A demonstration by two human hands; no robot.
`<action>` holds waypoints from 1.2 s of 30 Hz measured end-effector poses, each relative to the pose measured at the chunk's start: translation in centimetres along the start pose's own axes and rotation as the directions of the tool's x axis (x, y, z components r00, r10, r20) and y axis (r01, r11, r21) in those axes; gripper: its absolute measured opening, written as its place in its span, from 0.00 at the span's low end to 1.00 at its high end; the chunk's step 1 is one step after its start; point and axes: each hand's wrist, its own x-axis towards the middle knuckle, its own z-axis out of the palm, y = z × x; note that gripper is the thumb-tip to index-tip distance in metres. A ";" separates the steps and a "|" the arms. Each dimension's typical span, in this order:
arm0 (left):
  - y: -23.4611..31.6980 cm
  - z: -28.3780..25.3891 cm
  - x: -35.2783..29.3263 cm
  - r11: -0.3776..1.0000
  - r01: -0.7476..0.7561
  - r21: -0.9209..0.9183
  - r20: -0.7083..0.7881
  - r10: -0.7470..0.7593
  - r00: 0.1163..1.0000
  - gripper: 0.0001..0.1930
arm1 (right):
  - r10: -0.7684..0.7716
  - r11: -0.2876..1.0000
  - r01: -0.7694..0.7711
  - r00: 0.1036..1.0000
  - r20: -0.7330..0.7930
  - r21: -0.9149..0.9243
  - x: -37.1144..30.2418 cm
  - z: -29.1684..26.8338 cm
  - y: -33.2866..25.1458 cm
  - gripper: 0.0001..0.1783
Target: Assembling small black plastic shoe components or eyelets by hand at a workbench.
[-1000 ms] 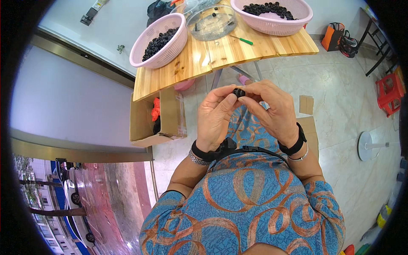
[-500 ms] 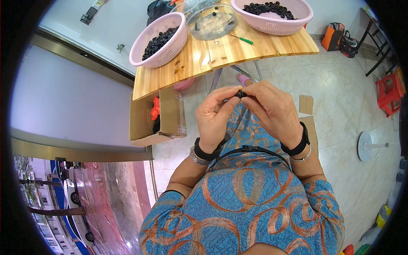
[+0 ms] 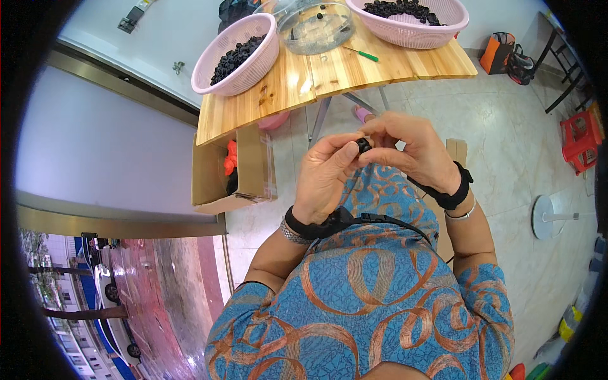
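Note:
A small round black part sits between my two hands, in front of my lap. My left hand pinches it between thumb and fingertips. Around its other side, my right hand has thumb and fingers curled, the thumb close against the part. From here the exact contact of the right fingertips is partly hidden. Beyond my hands, a pink basket full of like black parts stands on the left of the wooden table. Another pink basket with black parts stands on the right.
Between the baskets lies a clear round tray with a few black pieces. A green-handled screwdriver rests near it. Below the table's left end stands a cardboard box. Red stools and a white round-based stand are at right.
My right hand has opened its curl a little and shifted slightly right, showing more of the black part. My left hand still pinches it, turned slightly.

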 end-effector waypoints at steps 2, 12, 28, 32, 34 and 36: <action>-0.4 0.0 -0.1 1.000 0.001 -0.018 -0.010 -0.001 1.000 0.09 | -0.145 0.980 0.151 0.988 0.062 -0.127 0.1 -0.1 0.3 0.16; -2.0 -0.4 -0.1 0.982 0.121 -0.147 -0.050 -0.129 0.990 0.09 | -0.266 0.900 0.278 0.960 0.083 -0.336 -0.1 -0.3 2.1 0.15; -1.4 -1.2 0.5 0.946 0.277 -0.169 0.132 -0.257 0.957 0.08 | -0.202 0.935 0.277 0.930 0.307 -0.223 1.4 -2.1 2.3 0.18; -1.4 -1.2 1.3 0.921 0.292 -0.257 0.096 -0.276 0.956 0.09 | -0.227 0.940 0.272 0.948 0.222 -0.204 1.6 -1.7 2.6 0.17; -1.4 -1.3 1.4 0.845 0.338 -0.415 0.117 -0.319 0.941 0.10 | -0.176 0.972 0.199 0.969 0.171 -0.129 1.6 -1.5 2.7 0.16; -1.4 -1.6 1.3 0.826 0.348 -0.443 0.129 -0.326 0.937 0.10 | -0.082 0.997 0.082 0.977 0.198 0.011 1.6 -1.4 2.8 0.15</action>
